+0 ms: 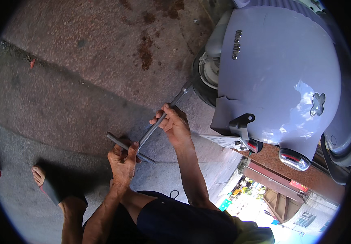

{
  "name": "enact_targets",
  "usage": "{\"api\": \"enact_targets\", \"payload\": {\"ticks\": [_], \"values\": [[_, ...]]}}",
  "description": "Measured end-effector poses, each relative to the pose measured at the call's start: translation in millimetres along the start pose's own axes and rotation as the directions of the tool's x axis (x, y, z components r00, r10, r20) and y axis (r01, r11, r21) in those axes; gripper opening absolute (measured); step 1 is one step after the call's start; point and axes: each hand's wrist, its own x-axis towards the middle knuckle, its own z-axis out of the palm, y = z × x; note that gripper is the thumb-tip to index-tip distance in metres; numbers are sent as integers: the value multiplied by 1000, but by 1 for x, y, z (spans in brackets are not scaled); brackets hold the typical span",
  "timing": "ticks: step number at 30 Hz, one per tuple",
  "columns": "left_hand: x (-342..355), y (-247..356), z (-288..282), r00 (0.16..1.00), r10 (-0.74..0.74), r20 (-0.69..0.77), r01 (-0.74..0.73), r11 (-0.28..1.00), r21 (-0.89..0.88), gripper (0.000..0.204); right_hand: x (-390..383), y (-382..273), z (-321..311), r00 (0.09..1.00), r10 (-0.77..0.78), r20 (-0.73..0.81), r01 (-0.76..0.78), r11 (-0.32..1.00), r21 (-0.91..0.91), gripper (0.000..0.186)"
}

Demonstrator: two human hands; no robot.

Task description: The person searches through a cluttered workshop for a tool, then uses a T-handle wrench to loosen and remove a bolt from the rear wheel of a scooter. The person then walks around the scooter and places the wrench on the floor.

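A long grey metal T-handle wrench (154,125) slants across the view from the lower left to the upper right. My left hand (122,166) is closed around its crossbar, close to where the shaft joins it. Further up the shaft, my right hand (174,125) wraps its fingers around the rod. The far end of the wrench reaches the edge of the black tyre (204,94) on a lavender scooter (273,69). Whether that end touches the tyre or something behind it, I cannot tell.
On the scooter, a white plate (220,141) under a black bracket (240,124) juts out near my right forearm. A tail light (294,158) sits lower right. My foot (38,175) rests on the stone ground at left, which carries brown stains (146,53) further up.
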Motion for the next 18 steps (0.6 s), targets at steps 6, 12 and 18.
{"api": "enact_targets", "payload": {"ticks": [6,12,18], "values": [[4,3,16,991,-111,80,123,979,-165,18,14,-3,14,998,-56,35,59,996,-67,17],[72,49,35,962,-90,257,109,992,-58,24,37,-9,36,989,-120,82,126,989,-75,16],[102,90,60,962,45,269,-64,996,63,30,86,-55,56,933,-354,-66,360,924,127,12]]}}
